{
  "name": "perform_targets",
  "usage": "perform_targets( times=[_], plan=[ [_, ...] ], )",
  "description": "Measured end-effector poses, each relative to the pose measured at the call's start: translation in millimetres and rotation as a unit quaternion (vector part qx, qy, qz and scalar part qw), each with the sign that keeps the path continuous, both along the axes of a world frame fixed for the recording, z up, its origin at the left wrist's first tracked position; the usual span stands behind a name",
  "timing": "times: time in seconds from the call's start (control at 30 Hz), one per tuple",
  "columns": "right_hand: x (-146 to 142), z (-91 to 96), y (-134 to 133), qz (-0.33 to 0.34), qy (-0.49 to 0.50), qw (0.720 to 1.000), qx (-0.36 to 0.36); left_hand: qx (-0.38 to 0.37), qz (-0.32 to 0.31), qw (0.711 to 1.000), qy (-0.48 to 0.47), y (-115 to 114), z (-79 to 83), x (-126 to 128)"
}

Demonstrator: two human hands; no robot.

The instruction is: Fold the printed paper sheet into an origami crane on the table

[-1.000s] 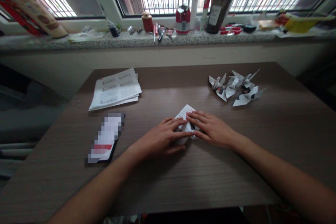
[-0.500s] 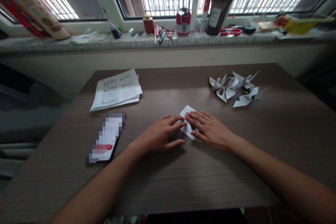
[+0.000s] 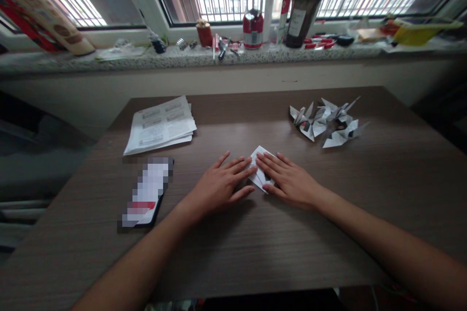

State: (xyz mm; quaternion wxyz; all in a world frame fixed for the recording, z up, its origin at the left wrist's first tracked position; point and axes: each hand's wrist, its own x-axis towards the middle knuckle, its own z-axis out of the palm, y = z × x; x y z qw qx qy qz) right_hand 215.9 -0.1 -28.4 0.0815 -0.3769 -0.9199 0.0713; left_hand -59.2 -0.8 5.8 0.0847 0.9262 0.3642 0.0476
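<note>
A small folded piece of printed paper [image 3: 260,150] lies flat near the middle of the brown table, one corner pointing away from me. My left hand [image 3: 224,182] is open, palm down, with its fingertips at the paper's left edge. From the other side my right hand [image 3: 290,177] reaches over the paper, also open; its fingers lie flat on top and cover much of the right half. The thumb of that hand rests by the lower corner. Fold lines show between the two hands.
At the back right sit several folded paper figures [image 3: 326,119]. A stack of printed sheets [image 3: 160,124] lies at the back left, with a phone [image 3: 151,192] in front of it. Cans, a bottle and a cup [image 3: 301,19] stand on the stone windowsill [image 3: 182,60].
My left hand's fingers have spread apart, the forefinger and others stretching further out. My right hand stays on the paper almost unmoved. The view has shifted very slightly.
</note>
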Motion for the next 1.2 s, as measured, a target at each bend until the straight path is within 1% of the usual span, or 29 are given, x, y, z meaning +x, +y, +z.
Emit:
perform_targets(
  times=[0.27, 0.43, 0.73, 1.2],
  plan=[
    [0.1, -1.8, 0.6, -0.001, 0.014, 1.0, -0.011, 0.0, 0.0, 1.0, -0.007, 0.9, 1.4, 0.3],
    [3.0, -3.5, 1.3, -0.03, 0.017, 0.999, -0.006, -0.001, 0.001, 1.0, -0.006, -0.2, 2.4, 0.7],
    [14.1, -7.2, 3.1, -0.071, 0.008, 0.997, 0.014, -0.003, -0.001, 1.0, -0.009, 0.5, -3.1, -0.6],
    [19.7, -7.6, 6.3, -0.069, 0.019, 0.997, 0.012, -0.004, 0.002, 1.0, -0.011, 0.7, -3.4, 1.5]
  ],
)
